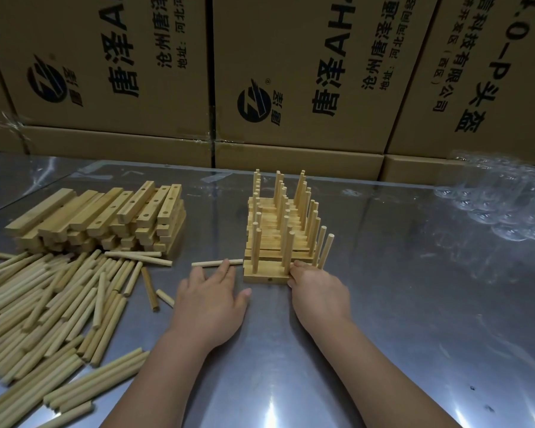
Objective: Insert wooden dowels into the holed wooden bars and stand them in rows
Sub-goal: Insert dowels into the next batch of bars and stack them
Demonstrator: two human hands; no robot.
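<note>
Here right hand (317, 293) grips the crosswise front bar (264, 272); left hand (210, 299), spread flat, touches a crosswise dowel (209, 263).

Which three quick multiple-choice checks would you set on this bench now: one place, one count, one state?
1. Where is the stack of empty bars relative to the finished rows? A right of them; B left of them, behind the loose dowels; C on top of them.
2. How many dowels does the left hand touch? A one; B three; C none.
3. What is the right hand doing? A resting flat; B lifting a dowel; C gripping the end of the nearest bar.
Answers: 1 B, the stack sits leftward beyond the pile; 2 A, its straight fingers reach a single dowel; 3 C, it clasps the bar's right end.
</note>
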